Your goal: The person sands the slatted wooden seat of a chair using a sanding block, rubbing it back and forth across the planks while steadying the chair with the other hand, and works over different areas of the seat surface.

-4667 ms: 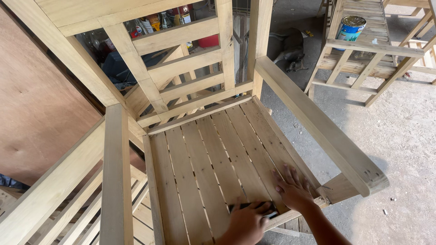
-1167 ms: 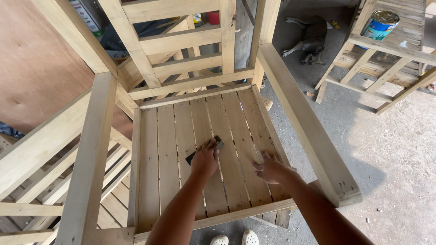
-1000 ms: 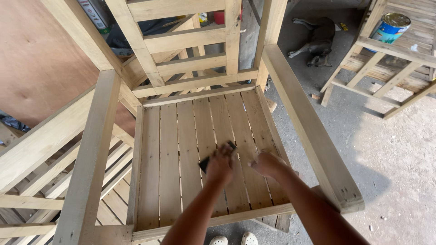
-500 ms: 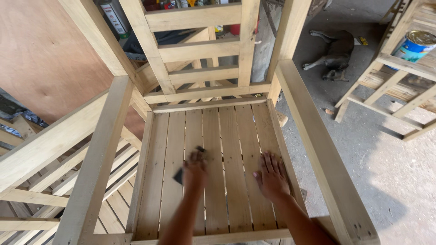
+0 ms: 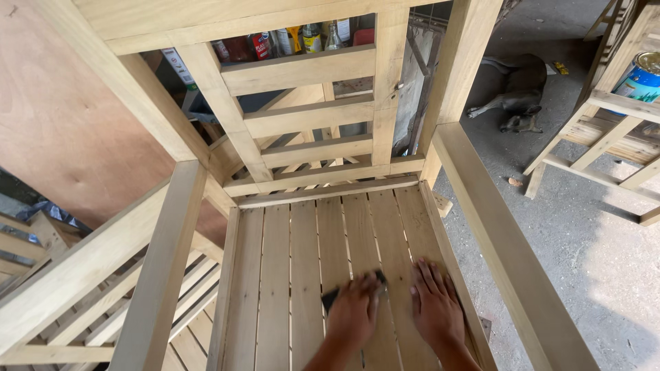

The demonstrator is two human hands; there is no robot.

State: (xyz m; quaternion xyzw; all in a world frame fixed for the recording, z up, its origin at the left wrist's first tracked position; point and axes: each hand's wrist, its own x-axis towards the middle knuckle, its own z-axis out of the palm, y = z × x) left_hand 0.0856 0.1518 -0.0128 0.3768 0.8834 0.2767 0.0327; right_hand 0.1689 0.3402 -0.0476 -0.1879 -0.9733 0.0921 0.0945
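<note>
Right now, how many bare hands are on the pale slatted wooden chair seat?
2. Left hand presses a small dark sheet onto the middle slats; right hand lies flat beside it. None seem hidden.

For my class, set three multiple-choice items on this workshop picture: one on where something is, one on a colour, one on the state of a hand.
1. Where does the dog lie?
A. on the chair seat
B. on the concrete floor beyond the chair's right armrest
C. on the plywood sheet

2. What colour is the pad under the left hand?
A. dark, near black
B. bright yellow
C. white

3. How is the right hand placed?
A. clenched in a fist in the air
B. gripping the armrest
C. flat, fingers spread, on the seat slats

Answers:
1 B, since the dog is stretched out on the grey floor at upper right.
2 A, since a dark corner pokes out from beneath the left hand.
3 C, since its palm lies down on the slats with nothing in it.
</note>
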